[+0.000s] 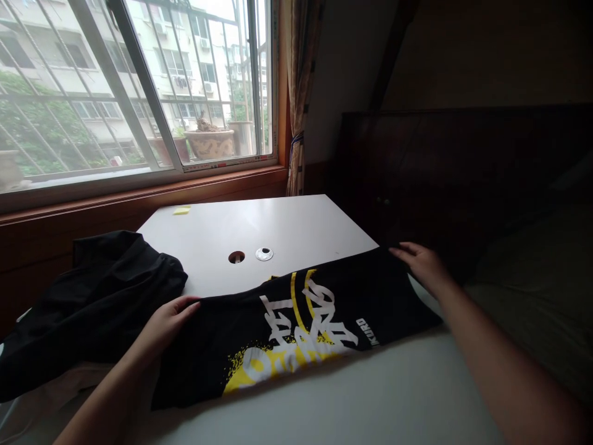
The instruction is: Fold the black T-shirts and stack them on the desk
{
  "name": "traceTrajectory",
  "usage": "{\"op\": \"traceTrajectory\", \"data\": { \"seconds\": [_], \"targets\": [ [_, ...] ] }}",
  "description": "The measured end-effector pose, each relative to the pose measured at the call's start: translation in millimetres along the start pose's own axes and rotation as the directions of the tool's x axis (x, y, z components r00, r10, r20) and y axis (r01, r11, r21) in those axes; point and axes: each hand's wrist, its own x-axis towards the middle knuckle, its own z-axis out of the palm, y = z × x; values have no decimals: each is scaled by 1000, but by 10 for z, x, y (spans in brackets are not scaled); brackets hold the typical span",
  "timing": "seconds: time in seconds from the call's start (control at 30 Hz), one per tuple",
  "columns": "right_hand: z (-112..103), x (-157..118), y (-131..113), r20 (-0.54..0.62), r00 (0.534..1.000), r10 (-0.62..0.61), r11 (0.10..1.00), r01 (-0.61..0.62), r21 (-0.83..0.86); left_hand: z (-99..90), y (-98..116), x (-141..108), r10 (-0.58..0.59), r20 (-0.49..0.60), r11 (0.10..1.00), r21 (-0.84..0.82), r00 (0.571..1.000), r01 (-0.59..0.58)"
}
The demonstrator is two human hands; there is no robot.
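A black T-shirt (340, 330) with a yellow and white print lies folded into a long strip across the white table (296, 228). At its far left corner, my left hand (173, 316) is closed, the fingertips pinching the upper edge. My right hand (422, 264) grips the far right corner between thumb and fingers, with that edge stretched between both hands. Part of the strip's left end passes behind my left wrist. The near edge rests on the tabletop, slightly slanted.
To the left lies a crumpled heap of black cloth (115, 278). A round cable hole (236, 258) and a round silver cap (264, 254) are in the tabletop. A yellow sticky note (181, 211) lies near the back edge. Beyond are a barred window and a curtain (301, 93).
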Motion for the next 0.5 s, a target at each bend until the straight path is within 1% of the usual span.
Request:
{"op": "traceTrajectory", "data": {
  "seconds": [0.07,0.13,0.2,0.3,0.43,0.5],
  "targets": [
    [76,9,94,20,1000,20,999,-20,-32,16,-79,28,-6,-2,1000,6,1000,6],
    [133,2,181,39,999,33,999,-31,-42,22,-112,34,-20,-2,1000,0,1000,20],
    [179,-15,260,49,998,31,999,-29,-40,27,-109,31,-29,-1,1000,-2,1000,29],
    [242,-43,365,56,998,42,998,-40,-42,42,-78,26,-18,-31,999,34,999,19],
    [326,-55,464,42,999,9,991,-3,-137,71,-68,30,-25,-42,998,59,999,27],
    [362,-54,491,32,999,-2,988,7,-151,79,-78,31,-25,-49,997,72,998,28]
  ]
}}
